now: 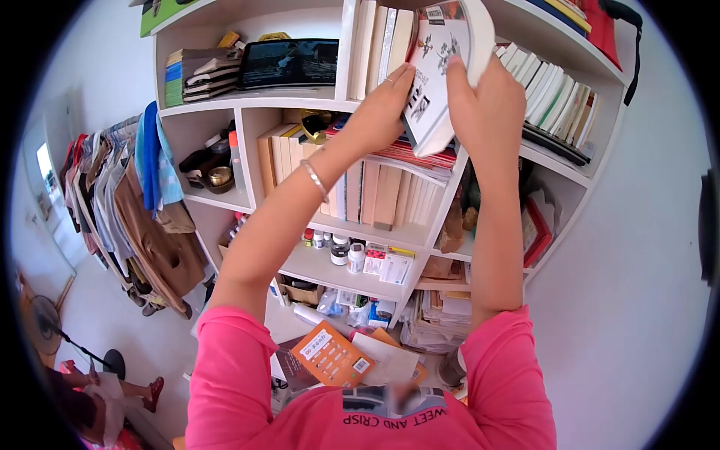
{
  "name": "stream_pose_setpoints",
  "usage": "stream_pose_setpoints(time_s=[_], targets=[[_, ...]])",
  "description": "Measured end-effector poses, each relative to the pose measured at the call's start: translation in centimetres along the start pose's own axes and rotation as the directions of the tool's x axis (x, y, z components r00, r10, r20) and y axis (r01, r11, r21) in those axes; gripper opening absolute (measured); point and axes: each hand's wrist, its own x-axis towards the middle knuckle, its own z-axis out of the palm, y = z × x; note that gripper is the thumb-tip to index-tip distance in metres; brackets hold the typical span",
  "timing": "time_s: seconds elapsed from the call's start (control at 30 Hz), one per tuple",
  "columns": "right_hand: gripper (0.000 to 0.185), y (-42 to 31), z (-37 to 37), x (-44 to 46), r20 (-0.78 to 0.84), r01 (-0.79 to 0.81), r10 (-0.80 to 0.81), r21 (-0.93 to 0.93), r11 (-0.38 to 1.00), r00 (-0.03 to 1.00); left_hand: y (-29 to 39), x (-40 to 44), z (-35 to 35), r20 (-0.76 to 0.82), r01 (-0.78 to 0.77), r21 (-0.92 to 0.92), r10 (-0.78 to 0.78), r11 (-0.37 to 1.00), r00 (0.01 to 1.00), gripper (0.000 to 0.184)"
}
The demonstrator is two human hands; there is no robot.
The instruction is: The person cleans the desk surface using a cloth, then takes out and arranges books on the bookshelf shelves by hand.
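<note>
With both arms raised, I hold a thick white paperback book [439,82] tilted in front of the upper shelves. My left hand [384,111] grips its left edge, a ring on one finger and a bangle on the wrist. My right hand [489,101] clasps the opposite side, thumb pressed on the cover. Behind my left hand, a row of upright books [373,45] fills part of the shelf. More books [559,94] lean in the compartment to the right of my right hand. Below the held book lies a stack of red-edged books or magazines [439,159].
White shelving [296,101] curves across the view. Medicine bottles [340,250] and boxes stand lower down. Orange books [334,352] lie on the surface before me. Left are hanging clothes [154,202], a fan [112,363] and part of another person [97,397].
</note>
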Motion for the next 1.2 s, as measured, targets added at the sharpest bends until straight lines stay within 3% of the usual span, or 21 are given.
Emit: stream_pose_setpoints(time_s=[0.07,0.13,0.17,0.2,0.27,0.3,0.33,0.37,0.43,0.5,0.53,0.6,0.63,0.67,0.73,0.77,0.87,0.93,1.0,1.1,1.2], targets=[[0.033,0.2,0.5,1.3,0.046,-0.017,0.019,-0.056,0.998,0.999,2.5,0.5,-3.6,0.269,0.161,-0.108,-0.127,0.981,0.955,0.063],[0.035,0.8,2.2,2.5,0.084,-0.061,0.072,-0.13,0.99,0.994,2.7,0.6,-5.3,0.182,0.061,-0.297,-0.006,0.953,0.983,0.067],[0.035,1.8,4.5,2.9,0.085,-0.071,0.086,-0.169,0.983,0.993,3.1,0.8,-6.3,0.205,0.139,-0.489,-0.041,0.861,0.978,0.073],[0.037,3.4,7.7,3.3,0.151,-0.073,0.111,-0.237,0.969,0.982,3.6,1.6,-7.0,0.369,0.369,-0.71,-0.129,0.6,0.92,0.074],[0.037,5.9,11.4,3.7,0.218,-0.099,0.157,-0.254,0.962,0.963,3.0,1.4,-6.1,0.34,0.397,-0.498,-0.247,0.771,0.907,0.081],[0.04,5.9,11.1,4.0,0.247,-0.016,0.077,-0.24,0.971,0.966,2.9,1.3,-5.8,0.37,0.389,-0.328,-0.262,0.861,0.891,0.083],[0.044,6.0,10.7,4.3,0.277,0.073,-0.009,-0.221,0.973,0.961,3.1,0.9,-5.2,0.299,0.358,-0.277,-0.274,0.892,0.914,0.079],[0.044,6.5,9.7,4.5,0.272,0.074,-0.011,-0.221,0.972,0.962,3.3,0.6,-4.7,0.228,0.312,-0.312,-0.248,0.897,0.941,0.077],[0.042,4.5,3.9,4.3,0.109,-0.055,0.057,-0.026,0.998,0.992,3.4,0.7,-4.2,0.146,0.261,-0.34,-0.223,0.903,0.964,0.075],[0.039,6.8,2.0,4.1,-0.001,-0.029,0.03,-0.318,0.948,1.0,3.2,0.8,-4.0,0.094,0.235,-0.03,-0.231,0.971,0.968,0.064],[0.039,8.1,1.9,3.9,0.007,-0.028,0.032,-0.318,0.948,0.999,3.0,1.0,-3.7,0.095,0.242,-0.032,-0.238,0.97,0.967,0.064],[0.036,10.4,2.7,3.8,0.192,-0.133,0.188,-0.266,0.955,0.963,2.4,1.8,-2.8,0.072,0.201,0.203,-0.219,0.958,0.973,0.056],[0.034,10.9,3.7,3.6,0.234,-0.157,0.183,-0.127,0.979,0.955,2.0,1.9,-2.1,-0.026,0.179,0.218,-0.178,0.959,0.984,0.039],[0.034,11.4,4.6,3.5,0.237,-0.157,0.183,-0.123,0.98,0.954,1.5,1.9,-1.6,-0.026,0.182,0.222,-0.181,0.958,0.983,0.039],[0.033,11.3,6.1,3.7,0.223,0.0,0.052,-0.227,0.974,0.973,0.9,2.0,-1.4,-0.061,0.21,0.234,-0.202,0.949,0.978,0.023],[0.031,11.2,6.9,3.8,0.241,0.009,0.017,-0.109,0.994,0.97,0.3,2.0,-1.0,-0.085,0.194,0.163,-0.182,0.967,0.98,0.012],[0.028,10.0,9.2,3.9,0.242,0.124,-0.077,-0.184,0.975,0.967,-0.8,1.4,-0.6,-0.058,0.209,0.118,-0.203,0.971,0.977,0.011],[0.033,9.8,9.1,4.6,0.287,0.082,-0.019,-0.208,0.975,0.958,-1.0,1.4,-0.5,-0.053,0.239,0.105,-0.235,0.965,0.971,0.012],[0.047,10.5,9.2,5.0,0.274,-0.04,0.066,-0.1,0.994,0.959,-0.9,1.4,-0.3,-0.046,0.314,0.176,-0.311,0.933,0.949,0.013],[0.061,11.1,9.7,4.6,0.274,-0.077,0.087,-0.044,0.996,0.958,-1.2,2.1,0.1,-0.037,0.323,0.23,-0.323,0.918,0.946,0.014],[0.067,11.5,10.6,4.5,0.306,0.003,0.02,-0.073,0.997,0.952,-1.6,2.4,-0.8,0.061,0.371,0.14,-0.382,0.918,0.922,0.013]])
